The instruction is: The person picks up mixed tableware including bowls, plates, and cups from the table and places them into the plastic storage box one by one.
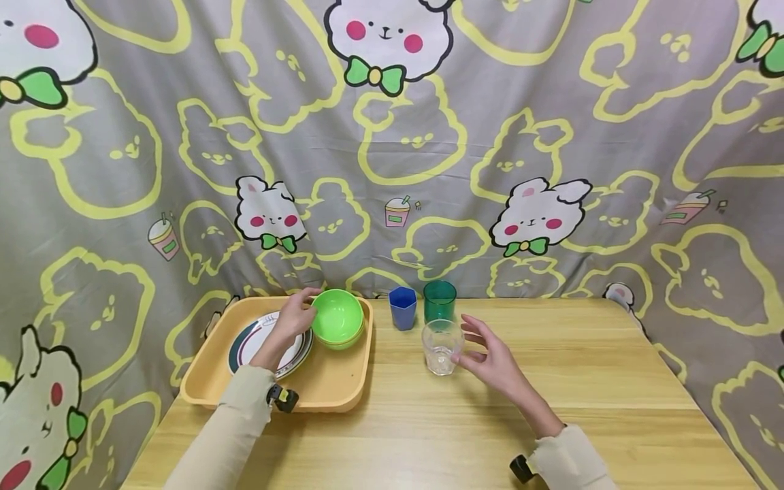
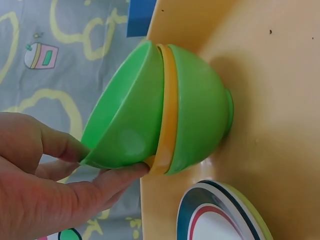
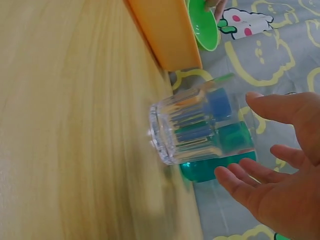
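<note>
In the tray, my left hand (image 1: 297,314) pinches the rim of the top green bowl (image 2: 122,115), its fingers against the bowl's outer side. That bowl tilts over a yellow-orange bowl (image 2: 168,107), which sits inside a lower green bowl (image 2: 202,112). My right hand (image 1: 493,361) is beside a clear ribbed glass (image 1: 442,348) that stands upright on the table. Thumb and fingers are spread near its rim, with a gap showing in the right wrist view. A green tumbler (image 1: 439,297) stands just behind the glass, and a blue angular cup (image 1: 403,309) is left of it.
The orange-yellow tray (image 1: 205,378) stands at the table's left, with stacked plates (image 1: 248,346) left of the bowls. A patterned curtain (image 1: 392,150) hangs behind the wooden table (image 1: 429,435).
</note>
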A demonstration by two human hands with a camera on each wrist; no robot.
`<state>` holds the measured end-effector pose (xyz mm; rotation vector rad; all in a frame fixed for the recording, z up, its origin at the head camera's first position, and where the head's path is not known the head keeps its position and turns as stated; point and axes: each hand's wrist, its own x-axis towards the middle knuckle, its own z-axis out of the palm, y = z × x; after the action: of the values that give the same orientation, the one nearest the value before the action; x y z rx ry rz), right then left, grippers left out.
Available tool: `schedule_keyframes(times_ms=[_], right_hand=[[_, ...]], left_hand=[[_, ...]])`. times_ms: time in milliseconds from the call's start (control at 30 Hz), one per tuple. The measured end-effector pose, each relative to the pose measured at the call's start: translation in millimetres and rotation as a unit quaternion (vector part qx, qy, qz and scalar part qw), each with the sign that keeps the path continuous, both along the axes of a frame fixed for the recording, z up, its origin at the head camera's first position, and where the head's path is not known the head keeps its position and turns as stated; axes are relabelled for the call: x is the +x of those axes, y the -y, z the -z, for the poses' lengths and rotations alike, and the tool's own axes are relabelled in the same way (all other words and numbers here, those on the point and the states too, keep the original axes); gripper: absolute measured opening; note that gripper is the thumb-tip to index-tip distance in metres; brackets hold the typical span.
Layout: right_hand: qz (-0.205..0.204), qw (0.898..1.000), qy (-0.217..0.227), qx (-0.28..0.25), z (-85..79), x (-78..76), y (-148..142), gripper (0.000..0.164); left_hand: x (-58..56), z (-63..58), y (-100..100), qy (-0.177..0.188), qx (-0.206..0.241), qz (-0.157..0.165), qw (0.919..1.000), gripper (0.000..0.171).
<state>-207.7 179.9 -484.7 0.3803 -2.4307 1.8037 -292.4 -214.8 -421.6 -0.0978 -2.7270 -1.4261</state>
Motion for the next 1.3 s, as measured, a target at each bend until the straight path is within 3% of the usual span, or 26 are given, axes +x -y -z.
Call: schedule_keyframes(times_ms=[400, 600, 1000, 1300], right_hand=[[-0.004, 1.0, 0.008, -0.008, 12.3, -5.7, 5.4, 0.081], [-0.007, 1.0, 0.017, -0.008, 18.0, -7.1, 8.4, 0.083], [0.0, 1.0, 0.026, -0.016, 25.3, -9.0, 12.8, 0.088], [0.005, 0.999, 0.043, -0.015, 26.6, -9.7, 16.4, 0.089]], left_hand=[[-8.2, 0.2, -1.1, 0.024, -0.023, 0.01, 0.9994, 0.051], [-10.7, 0.3, -0.8, 0.037, -0.038, 0.015, 0.9985, 0.042], [-12.0, 5.3, 5.2, 0.094, 0.007, 0.034, 0.9949, 0.049], [-11.3, 11.4, 7.7, 0.108, 0.018, 0.059, 0.9922, 0.049]])
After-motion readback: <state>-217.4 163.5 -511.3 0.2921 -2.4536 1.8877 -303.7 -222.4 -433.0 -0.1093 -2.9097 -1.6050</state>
